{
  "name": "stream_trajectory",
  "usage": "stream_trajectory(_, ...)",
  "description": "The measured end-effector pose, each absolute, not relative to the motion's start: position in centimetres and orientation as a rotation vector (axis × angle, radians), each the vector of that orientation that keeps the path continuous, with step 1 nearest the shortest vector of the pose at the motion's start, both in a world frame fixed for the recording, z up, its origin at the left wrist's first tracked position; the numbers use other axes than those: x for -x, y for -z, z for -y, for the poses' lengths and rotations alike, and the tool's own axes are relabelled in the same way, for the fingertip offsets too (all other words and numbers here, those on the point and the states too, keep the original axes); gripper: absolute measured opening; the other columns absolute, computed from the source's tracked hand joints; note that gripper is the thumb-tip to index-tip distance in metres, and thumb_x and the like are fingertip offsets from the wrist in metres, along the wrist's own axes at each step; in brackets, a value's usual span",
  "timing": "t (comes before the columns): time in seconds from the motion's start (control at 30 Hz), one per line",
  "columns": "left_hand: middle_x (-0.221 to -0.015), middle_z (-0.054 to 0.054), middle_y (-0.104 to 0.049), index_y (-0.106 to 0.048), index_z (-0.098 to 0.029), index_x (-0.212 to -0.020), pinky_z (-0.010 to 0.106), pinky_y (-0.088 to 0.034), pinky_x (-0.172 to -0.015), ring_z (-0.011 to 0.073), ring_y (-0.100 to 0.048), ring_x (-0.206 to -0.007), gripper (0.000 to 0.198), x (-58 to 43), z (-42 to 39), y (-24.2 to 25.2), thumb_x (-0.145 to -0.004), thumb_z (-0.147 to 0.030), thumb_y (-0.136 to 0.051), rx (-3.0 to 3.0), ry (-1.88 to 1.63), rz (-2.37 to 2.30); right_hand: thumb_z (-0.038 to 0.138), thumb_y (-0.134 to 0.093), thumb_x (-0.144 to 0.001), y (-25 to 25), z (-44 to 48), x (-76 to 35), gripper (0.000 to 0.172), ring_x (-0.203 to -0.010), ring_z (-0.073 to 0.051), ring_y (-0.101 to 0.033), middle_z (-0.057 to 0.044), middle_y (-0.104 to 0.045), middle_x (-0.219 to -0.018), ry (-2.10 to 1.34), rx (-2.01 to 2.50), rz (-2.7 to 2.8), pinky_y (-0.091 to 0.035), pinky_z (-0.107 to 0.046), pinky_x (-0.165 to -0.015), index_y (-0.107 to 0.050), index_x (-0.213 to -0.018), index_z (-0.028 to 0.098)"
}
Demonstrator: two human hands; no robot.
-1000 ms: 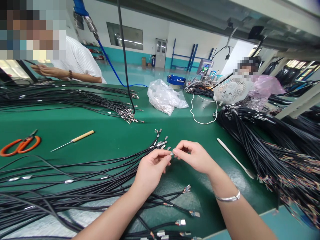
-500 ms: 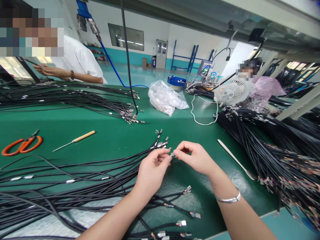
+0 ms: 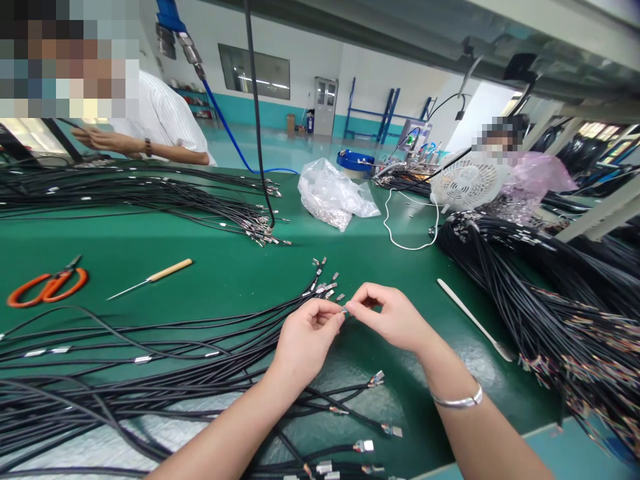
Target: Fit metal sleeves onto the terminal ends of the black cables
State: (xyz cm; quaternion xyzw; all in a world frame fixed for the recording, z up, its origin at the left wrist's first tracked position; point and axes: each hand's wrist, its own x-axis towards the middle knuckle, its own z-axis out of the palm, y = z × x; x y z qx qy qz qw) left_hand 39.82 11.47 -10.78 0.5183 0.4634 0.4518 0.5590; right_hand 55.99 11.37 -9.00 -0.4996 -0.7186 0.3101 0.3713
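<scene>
Between my two hands is a small cable connector (image 3: 345, 310), mostly covered by fingertips. My left hand (image 3: 307, 337) pinches it from the left, thumb and forefinger close together. From the other side, my right hand (image 3: 387, 313) pinches at its right end; that wrist wears a silver bangle. Black cables (image 3: 240, 327) with metal plug ends run in from the left, passing beneath and behind my left hand. Several plug ends (image 3: 327, 287) lie just beyond my fingers, and others (image 3: 393, 430) lie below, between my forearms.
Orange-handled scissors (image 3: 47, 287) and a wooden-handled awl (image 3: 170, 269) lie at left. A pale stick tool (image 3: 473, 317) and a thick cable bundle (image 3: 540, 300) are at right. Farther back are a plastic bag of parts (image 3: 333, 200), a fan (image 3: 467, 180) and two people.
My hands stay pinched together at nearly the same spot, the fingertips slightly closer over the connector. The whole view has shifted slightly.
</scene>
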Motion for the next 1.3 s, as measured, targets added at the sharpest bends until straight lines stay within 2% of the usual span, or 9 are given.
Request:
stream_trajectory(0.33,-0.050,-0.002,-0.055,-0.060,-0.013,-0.069,0.017,-0.032,-0.039,0.0060,-0.043,-0.041,0.020,-39.6,-11.6,10.3,-0.060,-0.029,-0.068,-1.110,-1.035,-1.087,0.024,-0.059,-0.083,8.9,-11.4,-56.2,0.013,-0.065,-0.013,-0.053,0.003,-0.061,-0.070,-0.778,1.263,1.884,-0.040,-0.022,-0.059,-0.061,-0.071,0.019)
stream_trajectory(0.53,-0.053,-0.002,-0.055,-0.060,-0.013,-0.082,0.019,-0.036,-0.042,0.0085,-0.047,-0.044,0.026,-39.7,-11.5,10.7,-0.062,-0.028,-0.066,-1.124,-1.022,-1.059,0.030,-0.058,-0.082,8.9,-11.5,-56.6,0.017,-0.061,-0.013,-0.051,0.002,-0.059,-0.066,-0.888,1.338,1.816,-0.039,-0.023,-0.056,-0.059,-0.070,0.018)
stream_trajectory(0.63,-0.062,0.001,-0.060,-0.063,-0.014,-0.082,0.023,-0.042,-0.053,0.0117,-0.053,-0.054,0.020,-39.2,-11.2,11.0,-0.069,-0.028,-0.059,-1.346,-0.868,-1.079,0.030,-0.058,-0.082,8.7,-11.6,-58.0,0.017,-0.061,-0.013,-0.051,0.002,-0.059,-0.066,-0.991,1.379,1.885,-0.038,-0.023,-0.055,-0.060,-0.071,0.018)
stream_trajectory(0.73,-0.076,0.002,-0.064,-0.068,-0.018,-0.082,0.025,-0.042,-0.066,0.0144,-0.057,-0.070,0.016,-38.5,-10.7,11.2,-0.075,-0.025,-0.054,-1.696,-0.682,-1.086,0.031,-0.060,-0.081,8.4,-11.6,-59.7,0.016,-0.063,-0.014,-0.053,0.002,-0.060,-0.067,-1.148,1.375,2.002,-0.039,-0.023,-0.057,-0.061,-0.072,0.018)
stream_trajectory(0.9,-0.078,-0.001,-0.062,-0.068,-0.023,-0.077,0.022,-0.039,-0.066,0.0129,-0.056,-0.072,0.019,-37.7,-9.5,10.7,-0.077,-0.017,-0.050,-2.038,-0.398,-0.962,0.033,-0.062,-0.080,8.1,-11.5,-61.4,0.017,-0.061,-0.014,-0.055,0.001,-0.063,-0.066,-1.330,1.372,2.173,-0.040,-0.022,-0.055,-0.065,-0.074,0.018)
stream_trajectory(1.03,-0.076,-0.002,-0.062,-0.066,-0.022,-0.073,0.021,-0.038,-0.069,0.0126,-0.055,-0.074,0.017,-37.6,-8.7,10.0,-0.077,-0.015,-0.051,-2.132,-0.230,-0.783,0.030,-0.058,-0.082,9.0,-12.5,-61.7,0.015,-0.069,-0.016,-0.058,0.000,-0.064,-0.074,-1.160,1.411,2.009,-0.044,-0.025,-0.064,-0.066,-0.085,0.018)
stream_trajectory(1.17,-0.081,-0.002,-0.063,-0.065,-0.024,-0.082,0.021,-0.039,-0.072,0.0124,-0.056,-0.077,0.018,-37.8,-8.6,10.2,-0.082,-0.018,-0.049,-2.151,-0.272,-0.778,0.022,-0.061,-0.078,11.3,-14.1,-61.6,0.019,-0.072,-0.015,-0.057,0.000,-0.062,-0.080,-0.946,1.443,1.947,-0.044,-0.025,-0.067,-0.065,-0.096,0.021)
stream_trajectory(1.3,-0.086,-0.001,-0.061,-0.065,-0.025,-0.088,0.022,-0.040,-0.074,0.0133,-0.055,-0.080,0.020,-38.3,-9.0,10.5,-0.083,-0.020,-0.047,-2.146,-0.435,-0.910,0.021,-0.064,-0.077,12.2,-14.9,-61.4,0.006,-0.072,-0.015,-0.056,0.000,-0.061,-0.079,-0.784,1.437,2.095,-0.043,-0.026,-0.068,-0.068,-0.080,0.020)
